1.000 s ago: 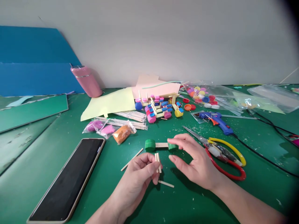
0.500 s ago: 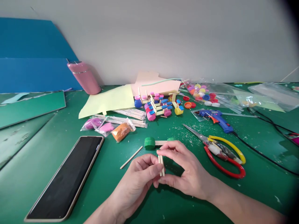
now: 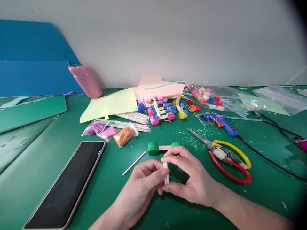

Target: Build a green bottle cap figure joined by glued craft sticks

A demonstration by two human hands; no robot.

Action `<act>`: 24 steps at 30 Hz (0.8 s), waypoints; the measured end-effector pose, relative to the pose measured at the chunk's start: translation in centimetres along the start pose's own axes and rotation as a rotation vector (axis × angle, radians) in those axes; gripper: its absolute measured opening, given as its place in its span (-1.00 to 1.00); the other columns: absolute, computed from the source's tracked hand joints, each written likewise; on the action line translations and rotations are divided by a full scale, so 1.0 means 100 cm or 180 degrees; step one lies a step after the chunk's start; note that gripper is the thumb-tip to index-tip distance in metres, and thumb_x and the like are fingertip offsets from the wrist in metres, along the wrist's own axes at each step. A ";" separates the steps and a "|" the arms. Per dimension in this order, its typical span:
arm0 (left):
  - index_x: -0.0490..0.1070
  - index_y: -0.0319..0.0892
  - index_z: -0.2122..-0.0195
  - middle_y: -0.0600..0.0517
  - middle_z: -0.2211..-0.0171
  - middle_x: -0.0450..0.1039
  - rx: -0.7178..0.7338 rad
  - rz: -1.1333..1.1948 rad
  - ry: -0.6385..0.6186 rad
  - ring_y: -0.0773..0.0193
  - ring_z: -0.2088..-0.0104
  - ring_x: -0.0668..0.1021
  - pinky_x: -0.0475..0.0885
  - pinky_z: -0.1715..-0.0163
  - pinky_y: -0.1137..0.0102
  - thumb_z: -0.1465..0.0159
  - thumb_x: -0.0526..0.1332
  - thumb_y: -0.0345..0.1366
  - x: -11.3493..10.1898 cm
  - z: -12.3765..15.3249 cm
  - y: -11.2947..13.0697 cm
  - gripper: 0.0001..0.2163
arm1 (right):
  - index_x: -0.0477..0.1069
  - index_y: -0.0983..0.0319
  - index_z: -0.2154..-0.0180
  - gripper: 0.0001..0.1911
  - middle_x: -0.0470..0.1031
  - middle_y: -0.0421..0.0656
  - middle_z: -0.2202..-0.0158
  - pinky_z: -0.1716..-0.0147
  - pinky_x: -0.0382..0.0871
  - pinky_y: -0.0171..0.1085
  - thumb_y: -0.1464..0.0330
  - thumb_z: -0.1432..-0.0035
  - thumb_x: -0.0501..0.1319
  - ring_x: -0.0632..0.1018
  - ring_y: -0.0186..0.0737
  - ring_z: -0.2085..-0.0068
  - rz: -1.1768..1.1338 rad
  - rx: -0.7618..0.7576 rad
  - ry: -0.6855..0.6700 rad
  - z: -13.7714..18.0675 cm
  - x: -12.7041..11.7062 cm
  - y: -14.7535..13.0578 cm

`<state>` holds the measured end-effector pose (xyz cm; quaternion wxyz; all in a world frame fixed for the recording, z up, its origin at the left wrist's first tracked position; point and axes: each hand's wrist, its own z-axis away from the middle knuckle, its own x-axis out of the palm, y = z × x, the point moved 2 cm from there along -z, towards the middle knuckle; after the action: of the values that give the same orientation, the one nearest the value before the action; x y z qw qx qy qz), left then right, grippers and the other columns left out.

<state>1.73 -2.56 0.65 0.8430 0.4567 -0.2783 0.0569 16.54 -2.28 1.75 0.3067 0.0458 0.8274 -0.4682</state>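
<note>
A few short wooden sticks stand side by side between my hands. My left hand is closed, pinching them between thumb and fingers from the left. My right hand grips the same sticks at their ends, index finger at the top and thumb at the bottom. Just beyond my fingers lies a piece made of green bottle caps joined by wooden sticks; my right hand is close to its right-hand cap. A single loose wooden stick rests on the green table, left of my left hand.
Scissors with red and yellow handles and a blue glue gun with a cord lie right. A phone and bagged clay are left. Farther back are colourful cap-and-stick models, a bag of caps and a pink tumbler.
The sticks in my hands have shifted slightly and now look closer together. My right hand has moved down a little, and the whole view has shifted slightly.
</note>
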 end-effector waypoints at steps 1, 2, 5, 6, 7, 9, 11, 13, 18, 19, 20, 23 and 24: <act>0.41 -0.25 0.56 0.12 0.64 0.29 -0.0003 0.0000 0.0007 0.48 0.62 0.29 0.19 0.59 0.53 -0.04 0.32 -0.31 0.000 0.000 0.000 -0.86 | 0.30 0.23 0.05 -0.52 0.29 -0.10 0.11 0.06 0.29 -0.24 0.36 0.05 0.33 0.34 -0.15 0.03 0.0000 -0.0006 -0.0005 0.000 0.000 0.000; 0.42 -0.25 0.56 0.12 0.65 0.30 0.0000 -0.0016 0.0017 0.48 0.62 0.29 0.19 0.59 0.53 -0.04 0.32 -0.31 0.000 0.000 0.000 -0.86 | 0.30 0.23 0.05 -0.52 0.29 -0.10 0.12 0.05 0.28 -0.24 0.36 0.05 0.33 0.34 -0.15 0.02 0.0002 -0.0015 -0.0006 0.000 0.000 0.000; 0.42 -0.25 0.58 0.12 0.67 0.30 0.0043 -0.0094 0.0071 0.49 0.64 0.29 0.18 0.60 0.53 -0.04 0.32 -0.32 -0.001 0.001 0.000 -0.85 | 0.30 0.21 0.04 -0.52 0.29 -0.11 0.12 0.03 0.27 -0.23 0.35 0.05 0.33 0.33 -0.14 0.01 0.0005 -0.0019 -0.0025 0.001 0.001 0.001; 0.42 -0.25 0.59 0.13 0.67 0.29 0.0057 -0.0111 0.0093 0.50 0.64 0.28 0.17 0.61 0.54 -0.04 0.32 -0.32 -0.002 0.001 0.000 -0.85 | 0.30 0.21 0.04 -0.51 0.29 -0.11 0.11 0.03 0.27 -0.23 0.35 0.05 0.33 0.33 -0.14 0.00 -0.0001 -0.0018 -0.0034 0.001 0.002 0.001; 0.42 -0.25 0.59 0.14 0.68 0.28 0.0066 -0.0119 0.0108 0.51 0.65 0.27 0.16 0.61 0.54 -0.04 0.32 -0.32 -0.002 0.001 0.000 -0.85 | 0.29 0.20 0.02 -0.49 0.29 -0.10 0.11 0.02 0.26 -0.23 0.34 0.04 0.33 0.33 -0.14 0.00 -0.0006 -0.0013 -0.0040 0.002 0.002 0.001; 0.42 -0.25 0.60 0.15 0.70 0.27 0.0078 -0.0113 0.0133 0.51 0.66 0.27 0.15 0.61 0.54 -0.03 0.33 -0.31 -0.001 0.002 0.000 -0.84 | 0.25 0.19 -0.02 -0.44 0.28 -0.10 0.08 0.02 0.26 -0.24 0.34 0.04 0.33 0.32 -0.15 -0.01 0.0005 0.0005 -0.0052 0.002 0.003 0.001; 0.41 -0.25 0.62 0.15 0.70 0.27 0.0084 -0.0102 0.0153 0.52 0.67 0.26 0.15 0.61 0.55 -0.03 0.33 -0.31 0.000 0.001 0.000 -0.83 | 0.21 0.18 -0.05 -0.39 0.27 -0.09 0.05 0.01 0.26 -0.25 0.32 0.05 0.33 0.33 -0.16 -0.01 0.0039 0.0038 -0.0051 0.003 0.003 0.002; 0.41 -0.26 0.62 0.15 0.70 0.26 0.0091 -0.0111 0.0164 0.52 0.67 0.26 0.14 0.61 0.55 -0.02 0.33 -0.31 0.000 0.001 0.000 -0.82 | 0.20 0.17 -0.05 -0.38 0.27 -0.09 0.04 0.01 0.26 -0.25 0.31 0.06 0.34 0.33 -0.16 -0.01 0.0076 0.0064 -0.0044 0.002 0.003 0.002; 0.40 -0.25 0.63 0.16 0.71 0.25 0.0112 -0.0092 0.0179 0.52 0.67 0.24 0.13 0.62 0.54 -0.02 0.33 -0.30 0.000 0.002 -0.001 -0.82 | 0.24 0.17 0.02 -0.45 0.30 -0.10 0.07 0.02 0.27 -0.25 0.32 0.06 0.34 0.35 -0.17 0.01 0.0061 0.0067 -0.0013 0.001 0.003 0.002; 0.40 -0.25 0.62 0.16 0.71 0.25 0.0119 -0.0080 0.0187 0.52 0.67 0.24 0.13 0.62 0.54 -0.02 0.33 -0.30 0.000 0.002 -0.001 -0.82 | 0.24 0.17 0.02 -0.46 0.30 -0.11 0.08 0.02 0.27 -0.25 0.32 0.06 0.34 0.35 -0.17 0.01 0.0050 0.0070 -0.0013 0.000 0.003 0.002; 0.40 -0.25 0.62 0.16 0.71 0.25 0.0122 -0.0079 0.0185 0.52 0.67 0.24 0.13 0.62 0.54 -0.02 0.33 -0.30 0.000 0.002 -0.001 -0.82 | 0.24 0.17 0.03 -0.47 0.30 -0.11 0.08 0.03 0.28 -0.24 0.31 0.06 0.34 0.35 -0.17 0.02 0.0044 0.0073 -0.0014 0.000 0.004 0.002; 0.40 -0.25 0.62 0.15 0.70 0.26 0.0132 -0.0089 0.0180 0.51 0.67 0.24 0.13 0.61 0.53 -0.02 0.33 -0.31 -0.001 0.002 0.000 -0.82 | 0.21 0.15 0.00 -0.44 0.28 -0.10 0.04 0.02 0.27 -0.22 0.30 0.05 0.33 0.33 -0.15 -0.01 0.0071 0.0118 -0.0044 0.002 0.004 0.002; 0.40 -0.25 0.61 0.15 0.70 0.27 0.0147 -0.0091 0.0187 0.51 0.66 0.24 0.13 0.60 0.53 -0.03 0.33 -0.31 -0.002 0.001 0.001 -0.83 | 0.20 0.14 -0.02 -0.41 0.27 -0.10 0.03 0.02 0.27 -0.20 0.29 0.06 0.33 0.32 -0.14 -0.03 0.0076 0.0145 -0.0059 0.002 0.003 0.002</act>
<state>1.51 -2.58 0.67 0.8408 0.4782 -0.2455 0.0647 16.44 -2.41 1.34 0.3188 0.0584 0.8131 -0.4836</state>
